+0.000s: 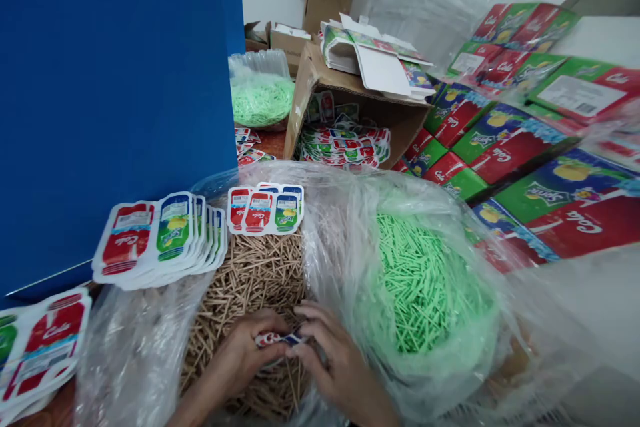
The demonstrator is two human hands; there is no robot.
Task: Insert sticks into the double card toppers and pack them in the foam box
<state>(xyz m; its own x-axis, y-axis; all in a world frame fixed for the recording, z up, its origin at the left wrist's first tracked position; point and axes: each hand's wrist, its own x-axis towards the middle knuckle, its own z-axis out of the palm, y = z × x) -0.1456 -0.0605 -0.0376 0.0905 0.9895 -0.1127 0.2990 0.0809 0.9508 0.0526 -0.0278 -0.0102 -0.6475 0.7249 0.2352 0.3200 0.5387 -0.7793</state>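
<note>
Above a plastic bag of thin brown sticks (260,267), both hands pinch a small printed Cola card (270,339), seen nearly edge-on. My left hand (245,347) has its thumb and fingers closed on the red end. My right hand (335,357) grips the dark blue end with thumb and fingertips. Whether the card is folded or opened like a pouch, I cannot tell. On the far part of the sticks lies a small group of Cola and Sprite cards (260,210). A larger fanned stack of such cards (165,237) rests to the left.
At right stands an open plastic bag of green sticks (420,287). More cards (45,347) lie at lower left, beside a blue panel (115,100). Behind are a cardboard box (345,77) full of cards and stacked Cola and Sprite boxes (520,147).
</note>
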